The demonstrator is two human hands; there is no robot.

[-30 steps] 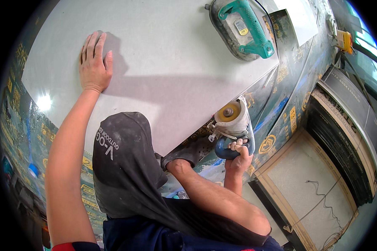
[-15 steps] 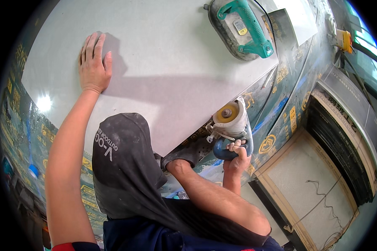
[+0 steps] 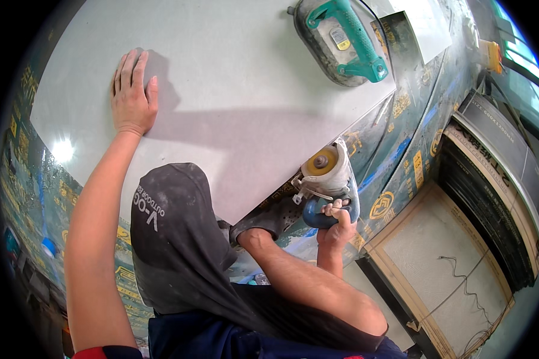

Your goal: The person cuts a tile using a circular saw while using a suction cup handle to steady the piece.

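Observation:
A large pale grey tile slab point(image 3: 233, 84) fills the upper part of the view. My left hand point(image 3: 132, 99) lies flat on it, fingers stretched out, with nothing held. To the right, my right hand point(image 3: 338, 226) wraps round the blue handle of a handheld circular saw point(image 3: 329, 176). The saw stands against the slab's slanting right edge, its round yellow-centred part facing up; its cutting rim is partly hidden by a whitish guard. On the slab's far right corner sits a suction lifter point(image 3: 350, 45) with a teal handle and a grey base.
A black power cord point(image 3: 374, 161) runs along the patterned dark green sheeting point(image 3: 395, 203). Several boxed tiles point(image 3: 491, 179) lean at the right beside a cardboard-edged panel point(image 3: 437, 251). My clothed knee point(image 3: 179, 221) and dark shoe point(image 3: 275, 218) are near the slab's close edge.
The whole view has shifted very slightly. My hands, the saw and the slab keep almost the same places relative to each other.

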